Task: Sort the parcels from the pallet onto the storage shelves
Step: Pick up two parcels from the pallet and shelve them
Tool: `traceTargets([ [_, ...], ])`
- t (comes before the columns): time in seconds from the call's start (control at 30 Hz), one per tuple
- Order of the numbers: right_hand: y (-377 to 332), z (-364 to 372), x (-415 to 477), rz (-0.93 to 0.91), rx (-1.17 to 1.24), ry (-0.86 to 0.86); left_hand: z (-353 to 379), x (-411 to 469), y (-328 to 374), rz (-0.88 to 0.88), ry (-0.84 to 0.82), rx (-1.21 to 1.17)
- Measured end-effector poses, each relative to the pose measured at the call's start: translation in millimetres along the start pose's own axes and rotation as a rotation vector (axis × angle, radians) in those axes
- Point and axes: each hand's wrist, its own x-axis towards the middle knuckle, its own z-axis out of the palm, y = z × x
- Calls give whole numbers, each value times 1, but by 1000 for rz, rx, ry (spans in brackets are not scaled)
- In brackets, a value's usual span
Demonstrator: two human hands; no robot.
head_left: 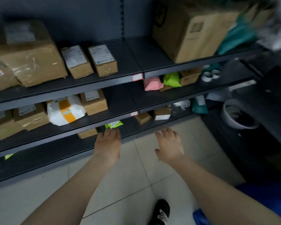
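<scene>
While my left hand point(108, 143) reaches far into the low shelf point(55, 156), its straight fingers meet the near edge of the lime-green parcel point(114, 124) lying there. The thumb is hidden, so I cannot tell whether I pinch it. Just left of that parcel sits a small brown box point(87, 133). My right hand point(169, 145) hovers to the right over the tiled floor point(136, 168), fingers spread wide, holding nothing. On the shelf above, further left, lies a white parcel with orange tape point(66, 111) among cardboard boxes.
</scene>
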Motion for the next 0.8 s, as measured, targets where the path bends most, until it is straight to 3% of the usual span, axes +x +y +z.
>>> traceTargets([
  [0.3, 116, -15, -211, 325, 138, 30, -94, -79, 149, 394, 134, 119],
  [0.8, 304, 70, -537, 827, 246, -3, -157, -242, 487, 861, 275, 58],
])
